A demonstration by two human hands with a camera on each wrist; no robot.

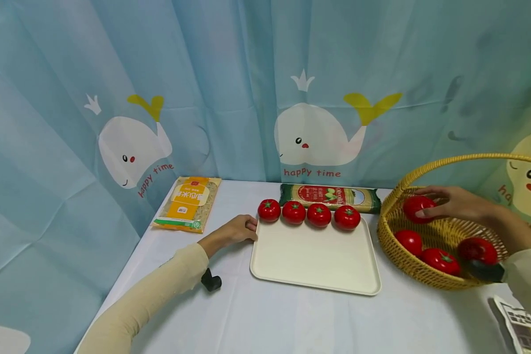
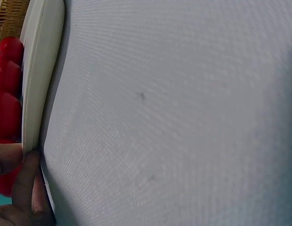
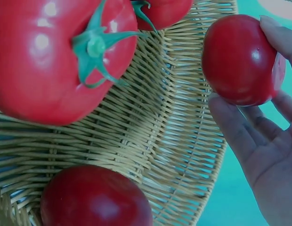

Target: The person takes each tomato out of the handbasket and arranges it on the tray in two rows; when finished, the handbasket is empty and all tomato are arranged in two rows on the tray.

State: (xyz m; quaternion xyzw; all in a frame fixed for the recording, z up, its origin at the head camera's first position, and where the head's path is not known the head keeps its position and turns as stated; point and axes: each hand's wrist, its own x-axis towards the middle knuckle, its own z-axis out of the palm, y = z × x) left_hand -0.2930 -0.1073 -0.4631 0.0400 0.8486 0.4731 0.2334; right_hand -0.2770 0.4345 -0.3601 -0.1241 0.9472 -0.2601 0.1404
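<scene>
My left hand [image 1: 241, 229] pinches the left rim of a cream rectangular tray [image 1: 314, 255], thumb above and fingers below in the left wrist view. A row of several red tomatoes [image 1: 294, 213] with green stems lies along the tray's far edge. Over the wicker basket [image 1: 389, 246] on the right, my right hand [image 1: 457, 204] holds another tomato [image 3: 238, 60] between thumb and fingers. Inside the basket lie more tomatoes [image 1: 440, 260], one of them large and close in the right wrist view.
Behind the tray lies a green pasta packet [image 1: 332, 195]. A yellow grain bag [image 1: 188, 204] rests at the back left. The basket's tall handle [image 1: 469, 157] arches over its opening. At the right front edge is a printed packet [image 1: 524, 324]. A patterned blue curtain [image 1: 230, 88] hangs behind.
</scene>
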